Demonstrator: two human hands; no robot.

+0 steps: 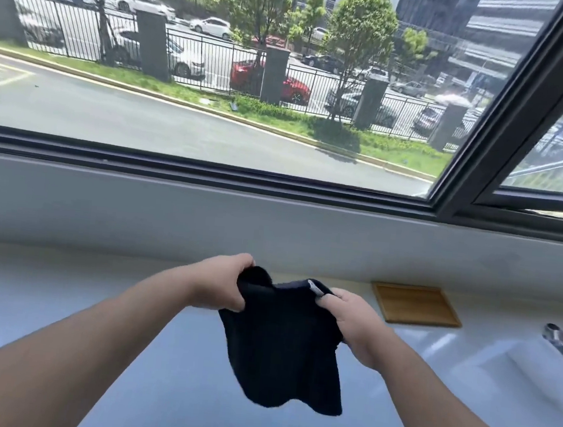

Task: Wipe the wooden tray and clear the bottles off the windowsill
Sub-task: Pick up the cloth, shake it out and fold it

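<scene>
**Both hands grip a dark cloth above the white counter**

Fingers (230, 303) of the left hand (222, 281) are curled tight around one upper corner of a black cloth (282, 347), bunching the fabric into a small peak above the knuckles. The right hand (352, 323) pinches the opposite upper corner between thumb and fingers, and a small pale tag (316, 289) pokes out of the cloth just beside that thumb. Between the two grips the top edge is drawn loosely across, and the rest of the cloth hangs down freely, its lower edge rumpled and uneven. Both forearms are bare and reach in from the bottom corners of the view.

Below the hands lies a glossy white countertop (170, 357). The wooden tray (416, 303) rests flat on it, to the right of the right hand and close to the wall under the window; it is rectangular, with a raised rim, and nothing lies in it. The cloth is well apart from the tray. Further right a shiny metal fixture (560, 340) shows at the picture's edge, only partly in view, beside a recessed basin (512, 373) in the counter.

A pale windowsill (204, 219) runs across the view behind the hands. Above it is the dark window frame (487, 136), and through the glass appear a road, a black fence, trees and parked cars.
</scene>
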